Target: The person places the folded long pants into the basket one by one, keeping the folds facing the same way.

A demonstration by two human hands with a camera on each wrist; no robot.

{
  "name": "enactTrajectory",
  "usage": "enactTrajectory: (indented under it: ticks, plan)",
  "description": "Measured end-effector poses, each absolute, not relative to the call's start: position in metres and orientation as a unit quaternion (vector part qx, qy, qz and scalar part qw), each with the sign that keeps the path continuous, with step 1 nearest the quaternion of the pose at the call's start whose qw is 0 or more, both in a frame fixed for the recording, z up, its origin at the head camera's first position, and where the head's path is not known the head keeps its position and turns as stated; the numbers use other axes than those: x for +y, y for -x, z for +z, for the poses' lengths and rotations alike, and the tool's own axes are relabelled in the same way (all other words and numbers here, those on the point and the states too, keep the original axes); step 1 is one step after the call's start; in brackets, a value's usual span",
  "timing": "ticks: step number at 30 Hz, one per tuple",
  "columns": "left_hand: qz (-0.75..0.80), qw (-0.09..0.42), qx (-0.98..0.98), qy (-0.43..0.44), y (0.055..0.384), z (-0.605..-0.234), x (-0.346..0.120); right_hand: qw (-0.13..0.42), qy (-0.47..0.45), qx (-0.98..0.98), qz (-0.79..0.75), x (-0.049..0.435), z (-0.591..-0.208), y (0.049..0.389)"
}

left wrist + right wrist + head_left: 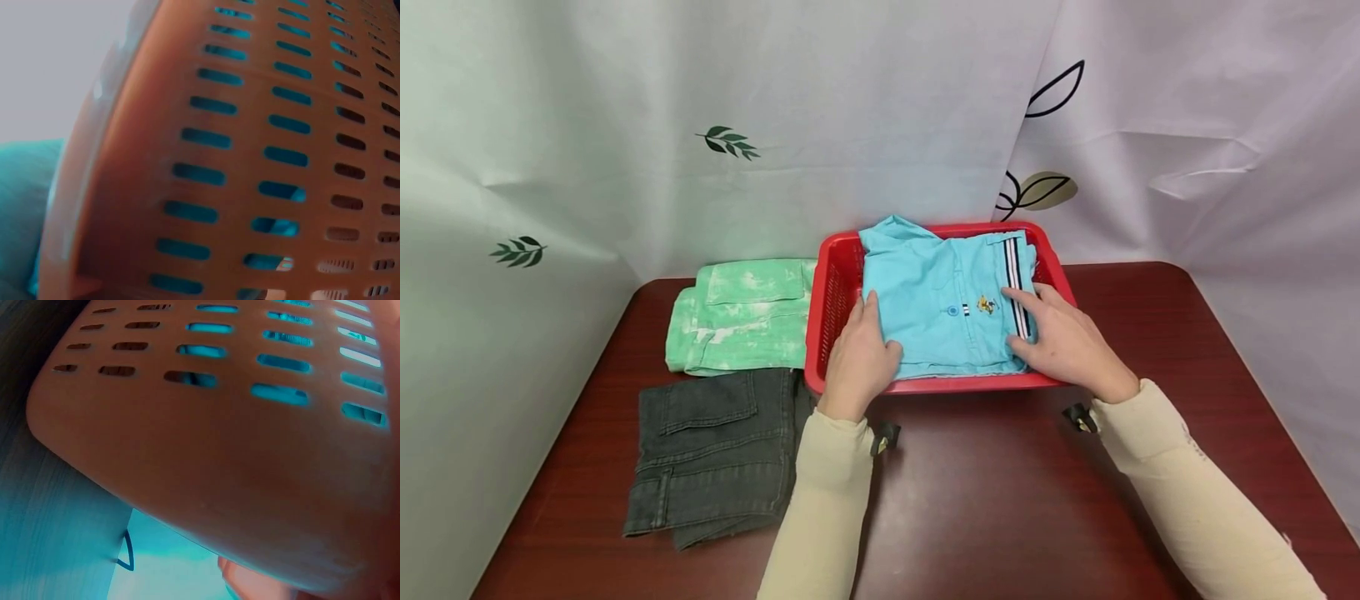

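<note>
Folded light-blue pants (925, 283), with a striped band and a small embroidered logo, lie in a red plastic basket (831, 242). My left hand (861, 358) reaches over the basket's near left side, its fingers fairly straight along the pants' left edge. On the other side, my right hand (1063, 333) touches the striped end, thumb and fingers spread apart. In the left wrist view the slotted basket wall (250, 137) fills most of the picture. A basket wall (187, 437) also covers much of the right wrist view.
Folded green-and-white pants (752, 312) lie left of the basket. Nearer, folded dark grey jeans (715, 458) rest on the reddish-brown table (970, 492). A white curtain (850, 100) with leaf prints hangs right behind the basket and along both sides.
</note>
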State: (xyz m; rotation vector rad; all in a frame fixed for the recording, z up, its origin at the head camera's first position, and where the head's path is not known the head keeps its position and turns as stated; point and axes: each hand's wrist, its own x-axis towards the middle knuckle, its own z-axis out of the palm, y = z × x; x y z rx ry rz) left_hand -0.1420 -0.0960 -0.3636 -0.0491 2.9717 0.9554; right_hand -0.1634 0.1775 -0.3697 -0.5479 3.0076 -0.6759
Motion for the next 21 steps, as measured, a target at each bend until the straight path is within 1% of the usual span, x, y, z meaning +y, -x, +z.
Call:
enactTrajectory:
  ticks: [9, 12, 18, 21]
  plan:
    - [0.318, 0.03, 0.947, 0.033, 0.144, -0.366, -0.097, 0.016, 0.17, 0.963, -0.208, 0.177, -0.369, 0.164]
    - [0.322, 0.045, 0.945, 0.016, 0.144, -0.366, -0.099, 0.02, 0.167, 0.964, -0.208, 0.176, -0.369, 0.165]
    - [0.33, 0.098, 0.938, -0.029, 0.145, -0.365, -0.106, 0.026, 0.164, 0.964, -0.208, 0.175, -0.368, 0.165]
    - [0.325, 0.109, 0.939, -0.039, 0.145, -0.365, -0.107, 0.025, 0.167, 0.964, -0.205, 0.175, -0.369, 0.166]
